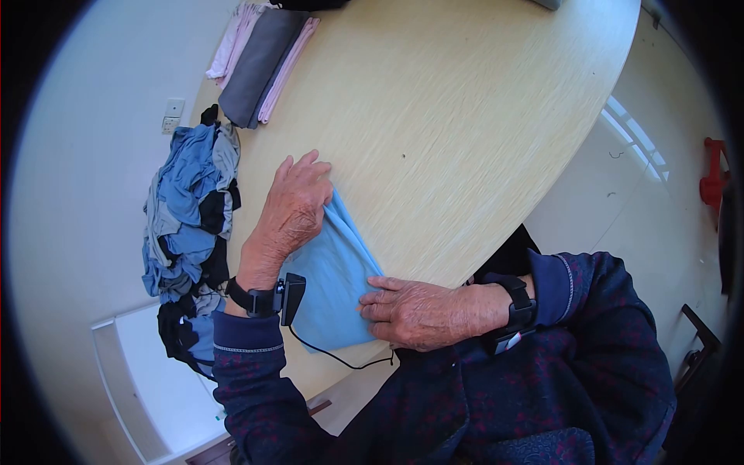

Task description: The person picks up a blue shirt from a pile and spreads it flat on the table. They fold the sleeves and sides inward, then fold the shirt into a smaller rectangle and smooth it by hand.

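A light blue cloth (325, 287), which looks like a folded piece of soft clothing, lies at the near edge of the table. My left hand (297, 203) grips its far corner, fingers bent and the thumb side partly hidden. A raised fold runs from there toward my right hand (415, 312), whose closed fingers hold the cloth's right edge. Part of the cloth is covered by my left wrist and the small black device strapped there.
A heap of crumpled blue, grey and black clothes (190, 186) lies along the table's left edge. Folded grey cloth (263, 66) and pink cloths (288, 70) are at the far left of the wooden table (465, 101). A thin black cable (333, 355) hangs near my body.
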`<action>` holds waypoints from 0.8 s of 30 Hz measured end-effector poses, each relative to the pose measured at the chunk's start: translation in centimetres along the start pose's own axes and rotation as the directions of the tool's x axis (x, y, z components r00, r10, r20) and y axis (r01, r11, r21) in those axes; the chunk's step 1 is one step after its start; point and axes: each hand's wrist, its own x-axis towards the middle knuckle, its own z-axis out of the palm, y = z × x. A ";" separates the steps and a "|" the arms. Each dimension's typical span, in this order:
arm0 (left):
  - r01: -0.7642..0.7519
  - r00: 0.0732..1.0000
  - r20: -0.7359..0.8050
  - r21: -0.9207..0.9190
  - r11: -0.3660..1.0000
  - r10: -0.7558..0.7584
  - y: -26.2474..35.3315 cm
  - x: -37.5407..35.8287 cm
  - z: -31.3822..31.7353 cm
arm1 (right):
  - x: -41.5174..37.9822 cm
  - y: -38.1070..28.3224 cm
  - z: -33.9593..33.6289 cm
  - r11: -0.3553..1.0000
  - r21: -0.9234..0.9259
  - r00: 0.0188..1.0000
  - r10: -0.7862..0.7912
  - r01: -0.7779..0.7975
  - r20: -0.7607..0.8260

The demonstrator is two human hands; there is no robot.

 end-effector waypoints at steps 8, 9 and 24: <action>0.130 0.979 -0.162 0.009 0.992 -0.127 0.2 -0.1 3.0 | 0.3 0.0 0.0 1.000 0.013 0.999 0.028 -0.028 -0.015; 0.155 0.970 -0.198 0.042 0.987 -0.144 0.3 -0.1 3.4 | 0.3 0.0 0.0 0.999 0.013 0.999 0.035 -0.035 -0.013; 0.329 0.842 -0.277 -0.415 0.848 -0.462 8.1 -13.9 4.6 | 0.7 -0.4 -0.8 0.988 0.063 0.985 0.137 -0.144 0.107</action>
